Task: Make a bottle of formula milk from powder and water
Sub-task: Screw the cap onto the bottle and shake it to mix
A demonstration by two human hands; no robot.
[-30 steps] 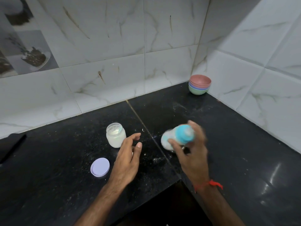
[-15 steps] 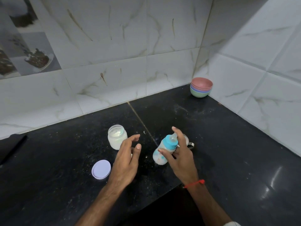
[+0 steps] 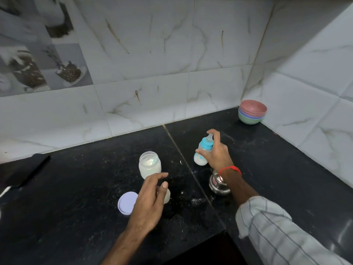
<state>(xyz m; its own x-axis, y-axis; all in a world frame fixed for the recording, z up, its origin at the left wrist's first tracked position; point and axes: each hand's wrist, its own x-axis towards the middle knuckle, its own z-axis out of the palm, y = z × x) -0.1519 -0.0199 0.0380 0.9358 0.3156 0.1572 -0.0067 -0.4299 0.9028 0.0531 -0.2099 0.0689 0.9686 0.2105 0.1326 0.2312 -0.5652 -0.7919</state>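
On the black desk (image 3: 76, 217), seen from the head camera, the right hand (image 3: 217, 155) is closed around the baby bottle (image 3: 202, 153), which has white liquid inside and its blue teat cap on, so mixing seems nearly done. The left hand (image 3: 150, 203) hovers empty, fingers spread. Left to do, I think: closing the powder jar (image 3: 150, 165) with its lid (image 3: 127, 202). A steel pot (image 3: 218, 185) stands under the right wrist, and stacked bowls (image 3: 252, 111) are far in the corner.
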